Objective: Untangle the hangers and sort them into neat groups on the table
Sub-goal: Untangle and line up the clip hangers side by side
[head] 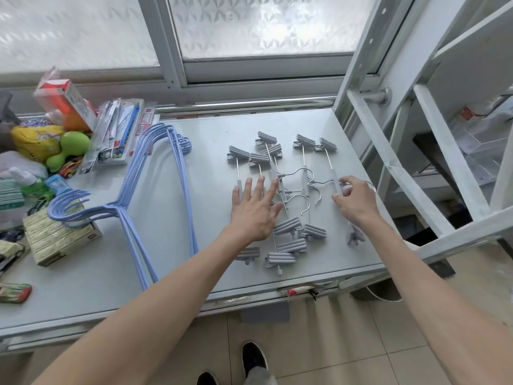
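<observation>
Grey clip hangers [277, 190] were spread right of centre on the tabletop [211, 134], long axes running near-to-far, the left hand [256, 209] laid flat and splayed over them, the right hand [356, 200] pinched on the rightmost hanger [334, 182], nearest it.

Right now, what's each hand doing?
Left hand: open, fingers spread flat on the grey clip hangers.
Right hand: fingers pinched on the rightmost clip hanger.
</observation>
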A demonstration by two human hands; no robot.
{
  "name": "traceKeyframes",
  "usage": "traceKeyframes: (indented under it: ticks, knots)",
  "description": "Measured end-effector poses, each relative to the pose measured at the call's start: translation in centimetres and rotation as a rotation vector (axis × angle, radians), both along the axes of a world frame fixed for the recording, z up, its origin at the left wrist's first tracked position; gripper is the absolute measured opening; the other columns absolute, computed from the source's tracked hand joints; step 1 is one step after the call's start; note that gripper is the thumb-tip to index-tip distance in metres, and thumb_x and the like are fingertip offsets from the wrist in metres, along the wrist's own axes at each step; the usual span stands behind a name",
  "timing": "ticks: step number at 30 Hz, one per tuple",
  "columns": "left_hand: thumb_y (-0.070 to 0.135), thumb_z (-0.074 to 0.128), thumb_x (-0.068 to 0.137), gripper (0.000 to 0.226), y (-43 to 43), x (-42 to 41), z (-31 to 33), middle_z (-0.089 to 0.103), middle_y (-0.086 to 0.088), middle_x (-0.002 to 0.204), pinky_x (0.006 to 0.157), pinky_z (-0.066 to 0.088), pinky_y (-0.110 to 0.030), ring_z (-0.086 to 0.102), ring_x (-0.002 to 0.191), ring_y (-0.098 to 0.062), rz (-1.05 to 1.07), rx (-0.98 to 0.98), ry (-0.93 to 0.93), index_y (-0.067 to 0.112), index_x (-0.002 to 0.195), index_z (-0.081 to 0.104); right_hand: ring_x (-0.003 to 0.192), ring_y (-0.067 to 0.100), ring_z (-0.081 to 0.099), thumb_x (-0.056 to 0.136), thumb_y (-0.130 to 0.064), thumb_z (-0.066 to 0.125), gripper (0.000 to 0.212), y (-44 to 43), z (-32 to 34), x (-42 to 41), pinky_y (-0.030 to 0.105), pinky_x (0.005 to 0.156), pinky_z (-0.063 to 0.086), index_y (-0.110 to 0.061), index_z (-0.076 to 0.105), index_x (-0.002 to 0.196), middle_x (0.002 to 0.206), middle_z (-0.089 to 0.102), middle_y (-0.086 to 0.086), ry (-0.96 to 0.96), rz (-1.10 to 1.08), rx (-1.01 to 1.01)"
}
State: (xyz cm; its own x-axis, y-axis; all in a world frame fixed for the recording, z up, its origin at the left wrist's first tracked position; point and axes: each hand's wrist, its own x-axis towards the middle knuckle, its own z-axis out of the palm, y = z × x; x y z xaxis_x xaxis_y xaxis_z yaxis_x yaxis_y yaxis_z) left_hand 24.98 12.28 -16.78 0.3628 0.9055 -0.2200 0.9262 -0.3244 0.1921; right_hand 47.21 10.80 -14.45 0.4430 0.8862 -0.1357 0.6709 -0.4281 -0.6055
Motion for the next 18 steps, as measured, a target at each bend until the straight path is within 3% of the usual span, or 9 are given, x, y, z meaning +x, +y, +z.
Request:
traceKeyframes:
  ticks: [5,9,12,14,16,18]
  knots:
    - [0.048,0.014,0.104,0.055,0.3,1.6,0.3,-0.005,-0.001,0.163,0.118,-0.003,-0.054,-0.009,0.148,-0.029,0.092,-0.035,-0.121,0.035,0.155,-0.001,0.075,0.016,0.053,0.079,-0.007,0.074,0.039,0.6,0.2,-1.1,0.018,0.076,0.037,-0.001,0.066,0.117,0.071,0.056,0.004,0.114,0.031,0.056]
    - [0.061,0.030,0.096,0.066,0.1,2.0,0.6,0.007,-0.009,0.162,0.115,-0.005,-0.059,-0.006,0.148,-0.030,0.033,0.054,-0.132,0.038,0.154,0.009,0.074,0.018,0.055,0.078,-0.012,0.076,0.040,0.6,0.1,-1.2,0.022,0.076,0.039,-0.004,0.065,0.115,0.069,0.056,0.001,0.124,0.047,0.033]
    - [0.058,0.036,0.094,0.063,0.4,1.7,0.3,0.009,-0.007,0.162,0.113,-0.007,-0.062,-0.006,0.149,-0.023,-0.019,0.026,-0.173,0.036,0.151,0.020,0.100,0.026,0.059,0.079,-0.022,0.073,0.044,0.9,0.6,-1.0,0.026,0.085,0.042,-0.008,0.059,0.118,0.100,0.061,0.009,-0.019,0.113,-0.095]
    - [0.055,0.042,0.092,0.066,0.4,1.5,0.1,0.011,-0.005,0.162,0.113,-0.007,-0.062,-0.004,0.149,-0.018,-0.017,0.042,-0.215,0.029,0.150,0.025,0.124,0.033,0.044,0.080,-0.037,0.070,0.058,1.0,1.0,-1.7,0.037,0.103,0.038,-0.008,0.050,0.126,0.130,0.044,0.016,-0.150,0.145,-0.202]
    - [0.057,0.043,0.091,0.073,0.2,1.4,0.0,0.013,-0.002,0.162,0.115,-0.008,-0.059,-0.001,0.149,-0.017,-0.014,0.067,-0.221,0.023,0.152,0.020,0.133,0.035,0.029,0.077,-0.052,0.070,0.081,0.9,1.3,-2.9,0.042,0.110,0.029,-0.005,0.038,0.134,0.137,0.027,0.017,-0.171,0.199,-0.296]
    - [0.059,0.035,0.094,0.074,0.2,1.4,0.0,0.018,-0.001,0.161,0.117,-0.009,-0.054,0.003,0.149,-0.017,0.027,0.057,-0.265,0.019,0.154,0.016,0.133,0.034,0.024,0.072,-0.056,0.073,0.096,0.9,1.4,-4.1,0.042,0.110,0.027,-0.004,0.027,0.139,0.137,0.022,0.016,-0.143,0.239,-0.346]
